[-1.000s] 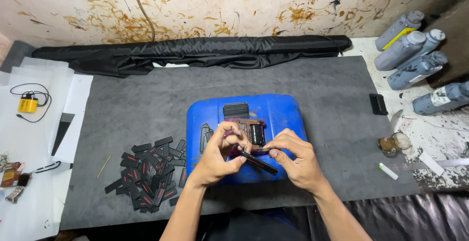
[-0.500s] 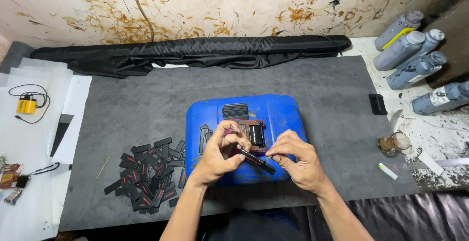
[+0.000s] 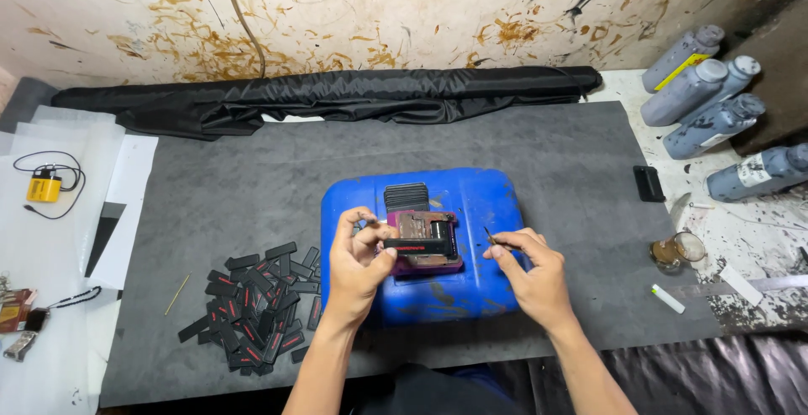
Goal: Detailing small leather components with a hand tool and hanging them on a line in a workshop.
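A blue plastic canister (image 3: 471,289) lies flat on a dark grey mat (image 3: 252,188), with a small purple-and-brown mould block (image 3: 421,230) on top of it. My left hand (image 3: 358,255) holds a flat black strip with red marking (image 3: 418,247) across the front of the block. My right hand (image 3: 530,276) sits to the right of the block and pinches a thin pointed tool (image 3: 489,235), tip up, apart from the strip. A stack of black pieces (image 3: 406,195) rests behind the block.
A heap of several black strips (image 3: 257,301) lies left of the canister. A rolled black cloth (image 3: 328,95) runs along the stained wall. Grey bottles (image 3: 707,87) lie at the right, with a small glass (image 3: 673,251), a black case (image 3: 649,183) and a yellow device (image 3: 44,186).
My right hand let go of the strip's right end and moved to the right with the thin tool. My left hand lowered the strip level against the block.
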